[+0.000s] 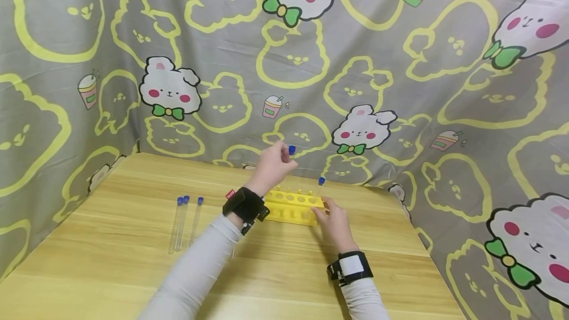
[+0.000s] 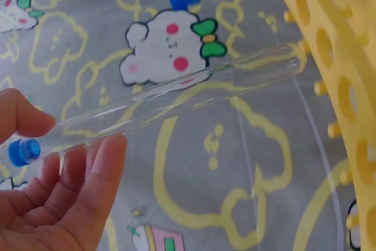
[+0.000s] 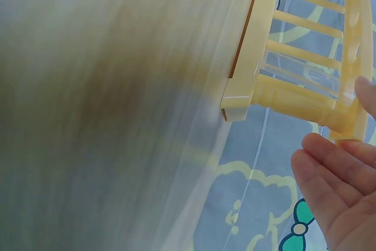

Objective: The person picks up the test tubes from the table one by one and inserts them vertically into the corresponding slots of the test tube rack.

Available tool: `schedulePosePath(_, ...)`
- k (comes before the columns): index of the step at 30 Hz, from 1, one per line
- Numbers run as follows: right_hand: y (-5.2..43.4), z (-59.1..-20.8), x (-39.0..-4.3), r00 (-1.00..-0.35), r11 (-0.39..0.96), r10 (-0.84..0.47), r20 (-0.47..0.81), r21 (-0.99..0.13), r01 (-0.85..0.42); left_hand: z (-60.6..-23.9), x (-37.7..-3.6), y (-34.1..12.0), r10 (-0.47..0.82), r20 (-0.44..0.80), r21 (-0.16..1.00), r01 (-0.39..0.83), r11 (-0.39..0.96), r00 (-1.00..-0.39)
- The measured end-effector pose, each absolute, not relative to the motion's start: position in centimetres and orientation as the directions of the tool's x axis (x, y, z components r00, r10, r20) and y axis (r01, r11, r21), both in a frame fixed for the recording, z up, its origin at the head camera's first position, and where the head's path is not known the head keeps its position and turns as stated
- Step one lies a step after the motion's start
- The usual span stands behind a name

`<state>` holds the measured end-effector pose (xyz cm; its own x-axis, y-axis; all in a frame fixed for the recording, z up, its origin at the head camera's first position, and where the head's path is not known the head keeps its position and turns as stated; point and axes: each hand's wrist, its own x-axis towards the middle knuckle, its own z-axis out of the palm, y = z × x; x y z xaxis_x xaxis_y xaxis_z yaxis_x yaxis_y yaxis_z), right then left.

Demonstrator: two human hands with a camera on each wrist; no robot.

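Note:
My left hand (image 1: 273, 164) is raised over the yellow test tube rack (image 1: 291, 219). Its thumb and fingers pinch a clear test tube (image 2: 176, 104) just below the blue cap. In the left wrist view the tube's rounded end overlaps the edge of the rack's top, near its holes. At the rack's right end, my right hand (image 1: 335, 223) grips the upper corner, thumb on one side and fingers on the other. Another blue-capped test tube (image 1: 321, 181) stands in the end hole beside that hand.
Several blue-capped test tubes (image 1: 179, 231) lie on the wooden table (image 1: 111, 260) to the left, partly behind my left forearm. A small red tag (image 1: 229, 194) shows beyond the left wrist. A patterned grey curtain (image 1: 240, 53) hangs behind the table and along its sides.

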<state>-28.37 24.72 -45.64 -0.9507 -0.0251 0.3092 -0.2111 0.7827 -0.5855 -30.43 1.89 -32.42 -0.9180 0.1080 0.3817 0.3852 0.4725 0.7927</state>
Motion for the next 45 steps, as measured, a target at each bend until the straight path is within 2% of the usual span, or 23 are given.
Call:
schedulePosePath(13,24.6,-45.4,-28.3,-0.95,0.77,-0.029,0.31,-0.599,-0.219,-33.7,-30.7,5.0,0.144,0.431,0.776,0.447,0.445,-0.891)
schedulePosePath(45,24.7,-45.5,-28.4,-0.941,0.781,-0.024,0.338,-0.581,-0.229,-39.4,-31.8,6.9,0.231,0.302,0.749,0.38,0.542,-0.925)
